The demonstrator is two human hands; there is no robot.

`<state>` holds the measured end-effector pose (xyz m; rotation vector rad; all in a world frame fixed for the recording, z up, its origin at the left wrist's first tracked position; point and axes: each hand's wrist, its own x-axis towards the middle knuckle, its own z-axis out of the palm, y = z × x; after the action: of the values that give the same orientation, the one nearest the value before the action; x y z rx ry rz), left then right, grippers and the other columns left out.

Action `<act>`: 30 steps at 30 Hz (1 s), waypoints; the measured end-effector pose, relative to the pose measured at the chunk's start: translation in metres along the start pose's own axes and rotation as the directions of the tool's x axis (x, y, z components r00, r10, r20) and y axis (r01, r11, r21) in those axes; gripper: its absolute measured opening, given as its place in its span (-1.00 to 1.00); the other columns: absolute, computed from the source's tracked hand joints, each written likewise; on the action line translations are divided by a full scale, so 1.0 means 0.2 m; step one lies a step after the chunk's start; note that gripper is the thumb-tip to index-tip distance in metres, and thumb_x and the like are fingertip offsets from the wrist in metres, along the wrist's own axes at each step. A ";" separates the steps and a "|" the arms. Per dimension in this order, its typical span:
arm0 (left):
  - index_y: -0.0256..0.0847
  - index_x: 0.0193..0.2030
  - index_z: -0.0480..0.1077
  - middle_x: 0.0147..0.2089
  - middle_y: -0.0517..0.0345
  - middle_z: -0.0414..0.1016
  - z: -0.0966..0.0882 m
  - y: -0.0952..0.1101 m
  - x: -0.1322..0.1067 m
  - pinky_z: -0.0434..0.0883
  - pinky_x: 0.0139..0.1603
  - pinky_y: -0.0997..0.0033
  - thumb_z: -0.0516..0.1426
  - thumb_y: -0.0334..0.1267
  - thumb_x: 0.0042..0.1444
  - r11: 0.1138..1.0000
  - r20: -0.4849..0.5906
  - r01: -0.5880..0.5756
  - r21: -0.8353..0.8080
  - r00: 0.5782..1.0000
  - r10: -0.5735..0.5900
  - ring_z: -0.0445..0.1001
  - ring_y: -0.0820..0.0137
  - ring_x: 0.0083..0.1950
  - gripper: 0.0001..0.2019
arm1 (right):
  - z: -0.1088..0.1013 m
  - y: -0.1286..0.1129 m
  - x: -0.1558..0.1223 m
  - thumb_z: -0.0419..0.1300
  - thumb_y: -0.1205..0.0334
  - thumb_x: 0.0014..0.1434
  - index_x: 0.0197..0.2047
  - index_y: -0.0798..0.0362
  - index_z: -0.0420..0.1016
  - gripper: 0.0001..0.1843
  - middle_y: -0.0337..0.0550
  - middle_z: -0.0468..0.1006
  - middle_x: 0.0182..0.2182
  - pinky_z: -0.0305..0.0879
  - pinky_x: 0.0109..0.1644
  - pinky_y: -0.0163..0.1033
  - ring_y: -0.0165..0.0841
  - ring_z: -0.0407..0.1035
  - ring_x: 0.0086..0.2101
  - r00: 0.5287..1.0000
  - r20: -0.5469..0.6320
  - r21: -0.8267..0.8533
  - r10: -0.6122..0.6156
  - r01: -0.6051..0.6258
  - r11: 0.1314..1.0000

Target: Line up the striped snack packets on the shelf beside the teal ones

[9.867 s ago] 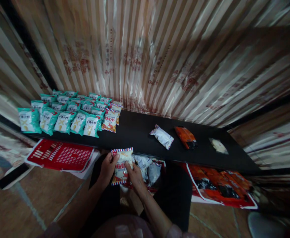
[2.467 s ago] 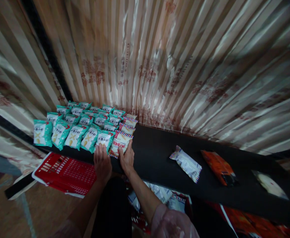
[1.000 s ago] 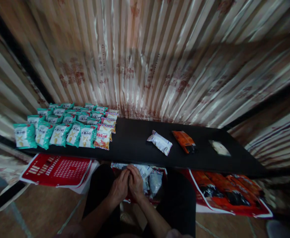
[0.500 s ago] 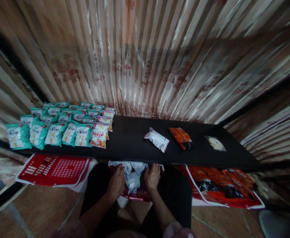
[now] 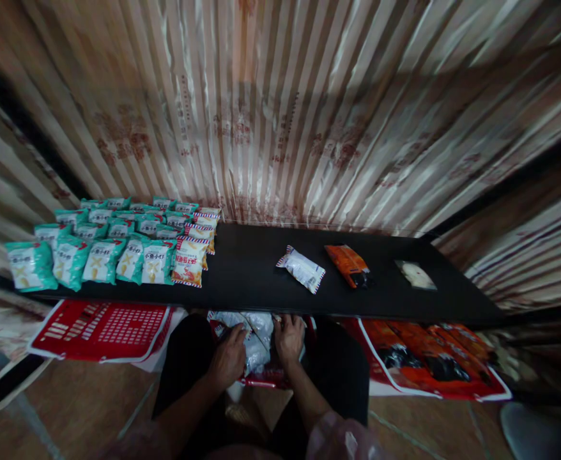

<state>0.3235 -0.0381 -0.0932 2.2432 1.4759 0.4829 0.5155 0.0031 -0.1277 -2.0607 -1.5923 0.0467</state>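
Observation:
Between my knees is a red basket (image 5: 267, 382) that holds several silvery-white snack bags (image 5: 257, 352), lying loosely with their backs up. My left hand (image 5: 230, 358) reaches in from the left, its fingers curled on a bag there. On the other side my right hand (image 5: 289, 338) is bent down over the bags, fingers closed at the edge of one. How firmly each hand grips is partly hidden by the fingers and the dim light. Above the hands, on the black shelf (image 5: 246, 268), a single white snack bag (image 5: 302, 268) lies face down.
Rows of teal snack bags (image 5: 101, 260) stand at the shelf's left, beside several orange-and-white bags (image 5: 188, 260). An orange packet (image 5: 348, 265) and a small clear packet (image 5: 415, 275) lie rightward. Red baskets flank my legs, the right basket (image 5: 494, 391) holding orange packets. Behind hangs a striped curtain (image 5: 261, 128).
Both hands have shifted slightly within the basket, the fingers curling in over the bags. The silvery bags under them have been moved about. The view has drifted slightly; the shelf goods stay put.

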 end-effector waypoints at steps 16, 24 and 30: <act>-0.20 0.23 0.16 0.28 0.04 0.17 0.06 -0.02 0.00 0.23 0.21 0.22 -0.07 -0.48 0.08 0.991 0.069 -0.123 0.050 0.990 0.120 0.17 0.28 0.26 -0.47 | -0.02 -0.07 -0.17 -0.04 0.13 0.14 -0.35 0.07 0.36 -0.76 0.11 0.21 0.10 0.09 0.08 0.09 -0.09 0.09 0.10 0.990 -0.132 0.234 0.041 -0.009 0.972; -0.29 0.17 0.24 0.35 0.00 0.01 0.09 0.08 0.05 0.17 0.25 0.16 -0.06 -0.53 0.02 0.993 0.099 -0.113 0.022 0.989 0.110 -0.05 0.23 0.36 -0.48 | -0.05 -0.04 -0.23 -0.08 0.02 0.18 -0.33 0.10 0.38 -0.65 0.20 0.21 0.09 0.08 0.09 0.07 -0.07 0.10 0.09 0.979 -0.176 0.261 0.105 -0.057 0.964; -0.32 0.14 0.27 0.30 -0.05 0.13 0.09 0.07 0.11 0.13 0.29 0.22 -0.10 -0.57 -0.02 0.995 0.139 -0.052 -0.085 0.988 0.064 0.04 0.30 0.33 -0.46 | -0.07 -0.08 -0.28 -0.01 0.05 0.17 -0.36 0.06 0.39 -0.71 0.11 0.21 0.11 0.11 0.05 0.12 -0.07 0.09 0.10 0.987 -0.159 0.259 0.018 0.024 0.966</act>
<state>0.3523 -0.0266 -0.1000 2.2134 1.3003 0.3847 0.4899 -0.0503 -0.1245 -1.8122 -1.4105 0.0824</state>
